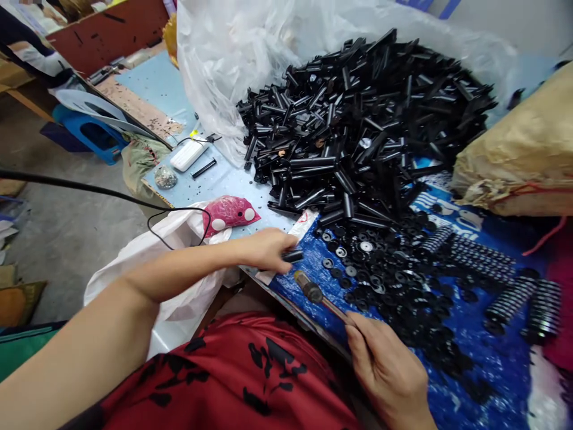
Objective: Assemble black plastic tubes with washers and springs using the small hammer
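Observation:
My left hand [268, 249] is closed at the near edge of the table, its fingers around a short black tube [293, 257]. My right hand [387, 364] grips the metal shaft of a screwdriver [308, 288]. Its amber and dark handle points away from me, toward the left hand, with a gap between it and the tube. Just beyond both hands, many black ring-shaped discs [358, 269] lie scattered on a blue plastic sheet [322, 310]. A large heap of black plastic tubes and parts [367, 131] rises behind them.
Stacked black discs [483, 257] lie in rows at the right, by a tan sack [514, 143]. Clear plastic sheeting [219, 77] backs the heap. Left of it are a pink bag [230, 215], a white power bank-like box [188, 154] and a black cable [102, 194] crossing over my arm.

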Demonstrator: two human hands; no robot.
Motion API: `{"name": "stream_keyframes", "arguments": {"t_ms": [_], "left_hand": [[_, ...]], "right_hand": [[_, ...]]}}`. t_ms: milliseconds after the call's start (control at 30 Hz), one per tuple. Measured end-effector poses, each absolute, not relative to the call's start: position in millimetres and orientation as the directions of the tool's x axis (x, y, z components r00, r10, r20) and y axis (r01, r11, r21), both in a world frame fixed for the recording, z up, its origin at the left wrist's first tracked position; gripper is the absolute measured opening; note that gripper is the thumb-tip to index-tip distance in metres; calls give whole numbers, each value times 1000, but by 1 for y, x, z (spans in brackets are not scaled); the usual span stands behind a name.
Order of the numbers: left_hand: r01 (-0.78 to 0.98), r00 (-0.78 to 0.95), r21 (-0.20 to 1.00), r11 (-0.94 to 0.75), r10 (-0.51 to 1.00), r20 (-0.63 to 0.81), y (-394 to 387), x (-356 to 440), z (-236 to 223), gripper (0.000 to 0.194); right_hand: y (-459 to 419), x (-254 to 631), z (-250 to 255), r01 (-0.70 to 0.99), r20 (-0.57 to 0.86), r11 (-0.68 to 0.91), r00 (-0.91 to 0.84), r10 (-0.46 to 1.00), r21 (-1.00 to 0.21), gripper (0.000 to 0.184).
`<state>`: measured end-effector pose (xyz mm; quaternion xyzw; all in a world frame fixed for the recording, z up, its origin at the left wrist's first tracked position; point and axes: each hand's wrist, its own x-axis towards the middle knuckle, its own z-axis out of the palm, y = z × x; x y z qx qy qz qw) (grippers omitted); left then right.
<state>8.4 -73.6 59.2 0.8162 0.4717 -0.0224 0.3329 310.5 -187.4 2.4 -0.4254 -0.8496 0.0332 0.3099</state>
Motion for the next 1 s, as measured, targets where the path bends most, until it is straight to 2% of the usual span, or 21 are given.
{"name": "stream_keyframes", "arguments": {"t_ms": [33,100,167,200,267,333,367,400,467,533,600,733,833,900,1000], "left_hand": [[776,592,506,-378,712,-376,-79,-14,73,16],[793,608,419,-442,598,-522,-90,-58,99,14],[861,503,265,-435,649,-570,-101,-85,119,23],[865,494,242,-440,663,-562,-106,-89,124,28],[817,576,326,-476,665,-475,-108,-73,124,37],[724,670,446,-526,690,-273,-98,-33,111,41],[706,662,450,-546,735,-147,-87,-9,102,41],[726,618,405,-556,786,-29,-74,15,91,39],[809,522,248,-533,845,114,-43,60,71,33],[842,513,121,-525,850,118,-14,92,52,26],[841,538,44,-540,841,54,7,108,38,21],[843,536,-27,-537,844,-14,19,106,23,25],[871,492,-16,-492,870,15,14,96,23,23],[899,434,39,-436,900,49,11,89,24,22],[904,320,239,-355,932,173,6,78,28,21]], "right_hand": [[-189,318,1,742,499,601,-417,760,-295,21],[-191,328,-4,805,493,542,-379,783,-242,22],[-191,330,-11,828,479,519,-373,795,-215,21],[-190,328,-14,829,470,516,-374,799,-217,21],[-187,324,-17,823,455,514,-371,809,-243,26],[-181,325,-17,836,408,464,-330,851,-292,31],[-176,330,-14,866,355,388,-272,894,-315,35],[-170,338,-11,902,297,283,-187,936,-325,39],[-155,362,0,960,191,-1,57,980,-279,50],[-139,390,14,952,169,-237,271,948,-193,56],[-122,413,25,909,144,-397,413,899,-128,55],[-87,431,27,841,13,-537,539,842,-74,53],[-70,430,20,817,-71,-569,565,822,-89,50],[-68,430,18,806,-86,-578,572,816,-126,50],[-79,434,19,785,-36,-572,581,813,-240,58]]}}
